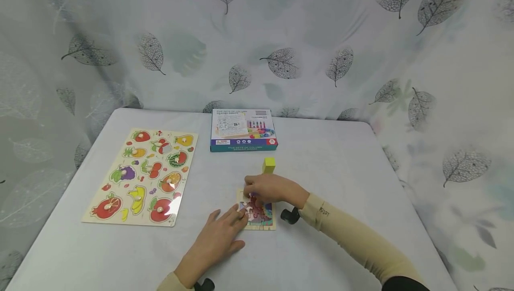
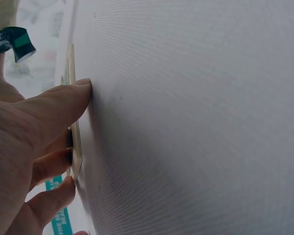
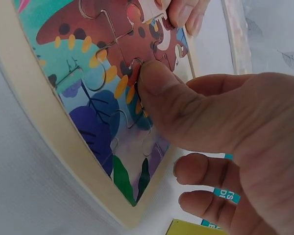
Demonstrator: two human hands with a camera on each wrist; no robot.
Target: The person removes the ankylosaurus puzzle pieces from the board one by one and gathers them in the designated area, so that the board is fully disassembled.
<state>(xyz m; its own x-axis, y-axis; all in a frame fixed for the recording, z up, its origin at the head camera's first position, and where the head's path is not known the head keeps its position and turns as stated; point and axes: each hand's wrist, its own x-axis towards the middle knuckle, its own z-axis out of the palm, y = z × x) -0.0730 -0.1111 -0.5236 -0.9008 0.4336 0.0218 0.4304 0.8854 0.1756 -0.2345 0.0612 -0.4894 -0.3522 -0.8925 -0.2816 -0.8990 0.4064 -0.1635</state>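
Observation:
A small framed jigsaw puzzle (image 1: pixel 260 227) with a reddish-brown spotted dinosaur picture lies flat between the hands. The left hand (image 1: pixel 218 236) rests with fingers extended onto its left side; in the left wrist view its thumb (image 2: pixel 81 88) is at the tabletop beside the board's edge (image 2: pixel 76 152). The right hand (image 1: pixel 273 189) reaches over the upper part. Close up, its thumb (image 3: pixel 159 81) presses at a puzzle piece (image 3: pixel 137 105) near the frame, the index finger mostly hidden behind it. The other fingers curl in the air. Left fingertips (image 3: pixel 186 14) show at the puzzle's far side.
A yellow block (image 1: pixel 268 164) stands just beyond the right hand. Behind it lies a teal and white toy box (image 1: pixel 243 143). A large fruit peg board (image 1: pixel 132 179) lies at the left. A leaf-patterned curtain (image 1: pixel 257 36) hangs past the table's back edge.

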